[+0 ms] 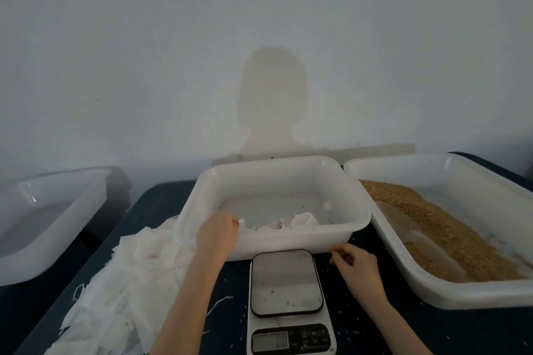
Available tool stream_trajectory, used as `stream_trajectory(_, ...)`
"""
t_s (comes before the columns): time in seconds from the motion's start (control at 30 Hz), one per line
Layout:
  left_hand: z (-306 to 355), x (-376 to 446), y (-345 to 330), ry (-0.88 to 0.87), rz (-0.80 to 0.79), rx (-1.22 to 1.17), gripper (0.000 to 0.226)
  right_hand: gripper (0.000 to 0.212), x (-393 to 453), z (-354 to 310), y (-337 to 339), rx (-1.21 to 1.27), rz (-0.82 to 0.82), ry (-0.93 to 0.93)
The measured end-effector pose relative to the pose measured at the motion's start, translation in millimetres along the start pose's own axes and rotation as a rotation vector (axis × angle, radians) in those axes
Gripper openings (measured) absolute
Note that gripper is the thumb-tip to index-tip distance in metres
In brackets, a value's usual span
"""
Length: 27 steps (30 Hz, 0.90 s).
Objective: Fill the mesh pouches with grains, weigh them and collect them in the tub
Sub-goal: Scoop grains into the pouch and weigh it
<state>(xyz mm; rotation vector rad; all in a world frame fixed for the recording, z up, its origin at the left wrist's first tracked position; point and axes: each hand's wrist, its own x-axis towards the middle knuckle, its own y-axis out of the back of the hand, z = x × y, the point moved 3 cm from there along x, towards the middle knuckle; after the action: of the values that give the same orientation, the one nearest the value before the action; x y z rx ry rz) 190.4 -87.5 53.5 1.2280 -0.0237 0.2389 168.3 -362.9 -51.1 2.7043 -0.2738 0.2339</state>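
Observation:
A white plastic tub (288,170) stands in the middle of the dark table, with a few white pouches (300,222) lying inside near its front wall. My left hand (216,235) is over the tub's front left rim, fingers curled at a pouch edge; whether it holds one is unclear. My right hand (353,264) hovers by the tub's front right corner, fingers loosely curled, nothing visible in them. A digital scale (287,282) sits just in front of the tub with a bare platform. A pile of flat mesh pouches (129,282) lies at the left.
A second white tub (432,291) at the right holds brown grain (438,228). A third tub (37,239) sits at far left. Loose grains are scattered on the dark table (375,334) around the scale. A pale wall rises behind.

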Motion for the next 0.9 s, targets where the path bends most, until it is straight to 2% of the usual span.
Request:
stream_trajectory(0.07,3,5,-2,-0.008,-0.150,0.030,0.033,0.024,0,0,0,0.000,-0.005,-0.016)
stream_trajectory(0.13,5,7,-4,0.004,-0.204,0.023,0.036,0.023,0,0,0,0.001,-0.010,-0.027)
stream_trajectory(0.2,7,4,-4,0.014,-0.177,0.083,0.037,0.023,0,0,0,-0.009,-0.014,-0.030)
stream_trajectory(0.3,7,-3,4,-0.071,-0.075,0.397,0.029,0.023,0,0,0,-0.027,-0.010,-0.028)
stream_trajectory(0.37,5,-7,7,-0.111,-0.047,0.464,0.024,0.024,0,0,0,-0.030,-0.010,-0.026)
stream_trajectory(0.43,3,-13,13,-0.108,0.096,0.398,0.018,0.024,1,0,0,-0.036,-0.010,-0.019)
stream_trajectory(0.57,-30,-39,25,0.041,0.525,-0.014,0.025,0.023,1,0,0,-0.054,-0.009,-0.009)
stream_trajectory(0.63,-51,-52,20,0.085,0.664,-0.114,0.016,0.023,1,1,-1,-0.058,-0.015,-0.014)
stream_trajectory(0.67,-60,-57,16,0.103,0.685,-0.131,0.011,0.024,1,1,-2,-0.061,-0.019,-0.018)
stream_trajectory(0.77,-81,-63,-3,0.191,0.602,-0.112,0.009,0.026,2,1,-2,-0.065,-0.026,-0.020)
stream_trajectory(0.9,-91,-67,-29,0.256,0.329,0.040,0.021,0.024,1,2,-2,-0.068,-0.023,-0.022)
